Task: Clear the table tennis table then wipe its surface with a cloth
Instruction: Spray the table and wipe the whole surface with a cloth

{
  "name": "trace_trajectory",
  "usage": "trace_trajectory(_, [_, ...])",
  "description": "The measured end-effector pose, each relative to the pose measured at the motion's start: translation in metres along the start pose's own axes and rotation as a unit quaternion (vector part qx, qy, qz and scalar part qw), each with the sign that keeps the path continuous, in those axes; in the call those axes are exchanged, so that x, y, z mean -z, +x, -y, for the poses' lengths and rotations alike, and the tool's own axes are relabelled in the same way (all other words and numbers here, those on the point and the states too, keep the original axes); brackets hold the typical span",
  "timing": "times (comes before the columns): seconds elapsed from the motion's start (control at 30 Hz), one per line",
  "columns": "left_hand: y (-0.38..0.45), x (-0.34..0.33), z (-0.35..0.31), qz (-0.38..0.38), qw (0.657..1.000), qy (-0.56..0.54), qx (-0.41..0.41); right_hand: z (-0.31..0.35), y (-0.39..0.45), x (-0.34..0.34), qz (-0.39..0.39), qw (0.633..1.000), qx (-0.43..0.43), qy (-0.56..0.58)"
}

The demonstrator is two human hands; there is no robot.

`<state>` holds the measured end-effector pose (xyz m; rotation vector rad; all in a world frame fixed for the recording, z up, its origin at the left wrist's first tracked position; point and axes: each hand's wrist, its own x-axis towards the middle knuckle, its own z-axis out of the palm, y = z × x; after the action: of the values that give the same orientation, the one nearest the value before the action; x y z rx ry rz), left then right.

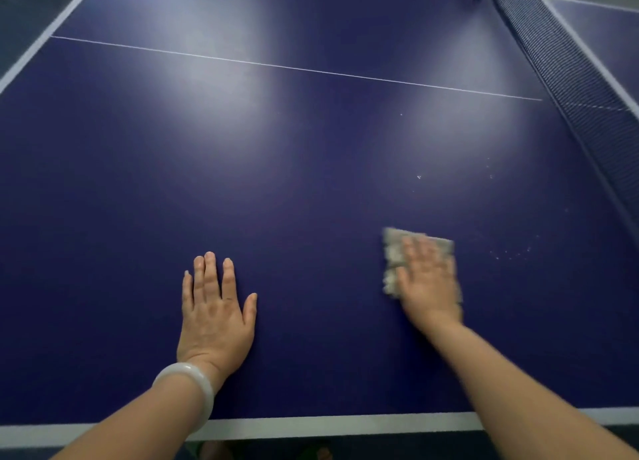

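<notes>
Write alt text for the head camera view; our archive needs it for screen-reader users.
A person's right hand presses a pale cloth flat on a dark blue table tennis table, blurred as if wiping, while the left hand, a pale bangle on its wrist, rests open on the surface. White specks lie beside the cloth, near the net.

Bare forearms, pale translucent bangle (188,388), perhaps jade, on left wrist

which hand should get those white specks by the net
Right. The right hand already presses the cloth flat, and the specks lie just to its right, toward the net. The left hand rests bare on the table, farther away.
</notes>
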<state>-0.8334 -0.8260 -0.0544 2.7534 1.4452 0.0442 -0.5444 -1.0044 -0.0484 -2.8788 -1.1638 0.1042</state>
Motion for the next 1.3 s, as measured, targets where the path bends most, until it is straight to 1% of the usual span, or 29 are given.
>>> trace_trajectory(0.03, [0.000,0.000,0.000,0.000,1.000,-0.002,-0.001,-0.025,0.001,0.005,0.018,0.993,-0.118,0.015])
trace_trajectory(0.07, [0.000,0.000,-0.001,-0.002,1.000,-0.002,-0.001,-0.042,-0.003,0.011,0.034,0.972,-0.229,0.039])
trace_trajectory(0.1, [0.000,0.000,-0.001,-0.003,1.000,0.000,-0.001,-0.048,-0.009,0.017,0.040,0.949,-0.309,0.054])
trace_trajectory(0.13, [0.000,0.001,-0.001,-0.002,1.000,0.003,-0.001,-0.043,-0.013,0.019,0.039,0.933,-0.354,0.059])
trace_trajectory(0.17, [0.000,0.001,-0.001,0.001,1.000,0.004,0.000,-0.028,-0.014,0.019,0.035,0.926,-0.371,0.061])
trace_trajectory(0.2, [0.000,0.001,-0.001,0.003,1.000,0.003,0.001,-0.007,-0.011,0.017,0.032,0.928,-0.365,0.061])
trace_trajectory(0.23, [-0.001,0.002,-0.001,0.003,1.000,0.002,0.002,0.018,-0.006,0.014,0.033,0.940,-0.334,0.055])
trace_trajectory(0.27, [0.000,0.002,-0.001,0.004,1.000,0.000,0.003,0.045,-0.001,0.009,0.036,0.959,-0.276,0.041])
trace_trajectory(0.33, [0.000,0.003,-0.001,0.007,1.000,0.002,0.003,0.100,0.008,0.002,0.046,0.993,-0.109,0.018])
trace_trajectory(0.37, [0.000,0.002,-0.001,0.008,1.000,0.003,0.002,0.124,0.011,0.001,0.055,0.998,-0.017,0.013])
trace_trajectory(0.4, [0.000,0.002,-0.001,0.007,1.000,0.002,0.001,0.141,0.015,0.001,0.066,0.996,0.062,0.014])
trace_trajectory(0.47, [0.001,0.001,0.000,0.005,1.000,-0.001,0.003,0.149,0.028,0.005,0.094,0.980,0.174,0.019])
trace_trajectory(0.5, [0.002,0.001,0.000,0.005,1.000,-0.001,0.004,0.140,0.036,0.008,0.099,0.973,0.209,0.015])
trace_trajectory(0.53, [0.002,0.001,0.001,0.004,1.000,0.000,0.004,0.122,0.044,0.010,0.096,0.971,0.218,0.007])
trace_trajectory(0.57, [0.001,0.001,0.000,0.003,1.000,0.002,0.003,0.098,0.052,0.011,0.091,0.977,0.193,0.003])
trace_trajectory(0.6, [0.000,0.001,0.000,0.002,1.000,0.001,0.004,0.069,0.060,0.011,0.080,0.988,0.129,0.003])
trace_trajectory(0.63, [0.000,0.001,0.000,0.001,1.000,-0.002,0.004,0.037,0.063,0.012,0.070,0.997,0.036,0.004])
trace_trajectory(0.67, [0.000,0.001,-0.001,0.000,1.000,-0.005,0.004,0.005,0.062,0.014,0.062,0.996,-0.067,0.011])
trace_trajectory(0.7, [0.000,0.001,-0.001,0.000,1.000,-0.005,0.003,-0.024,0.057,0.016,0.057,0.985,-0.160,0.020])
trace_trajectory(0.73, [0.000,0.001,-0.001,0.000,1.000,-0.003,0.003,-0.044,0.049,0.019,0.053,0.972,-0.227,0.028])
trace_trajectory(0.8, [0.001,0.001,0.000,0.008,1.000,0.003,0.003,-0.055,0.035,0.020,0.048,0.952,-0.299,0.048])
trace_trajectory(0.9, [0.000,0.003,-0.001,0.017,1.000,0.006,0.003,-0.016,0.024,0.014,0.015,0.939,-0.337,0.071])
trace_trajectory(0.97, [0.001,0.004,-0.002,0.020,1.000,0.007,0.003,0.030,0.015,0.007,0.008,0.952,-0.300,0.064])
trace_trajectory(1.07, [0.001,0.005,-0.002,0.029,0.999,0.014,0.005,0.111,-0.011,-0.004,0.012,0.988,-0.153,0.030])
trace_trajectory(1.13, [0.000,0.006,-0.001,0.033,0.999,0.012,0.002,0.155,-0.036,-0.010,0.019,0.997,-0.064,0.027])
trace_trajectory(1.2, [0.000,0.007,-0.001,0.039,0.999,0.011,0.001,0.175,-0.062,-0.013,0.021,0.999,-0.010,0.033])
trace_trajectory(1.23, [-0.001,0.007,-0.001,0.041,0.999,0.010,0.001,0.175,-0.077,-0.013,0.021,0.999,0.019,0.038])
trace_trajectory(1.3, [0.000,0.008,0.000,0.047,0.999,0.004,0.000,0.152,-0.106,-0.013,0.029,0.995,0.091,0.024])
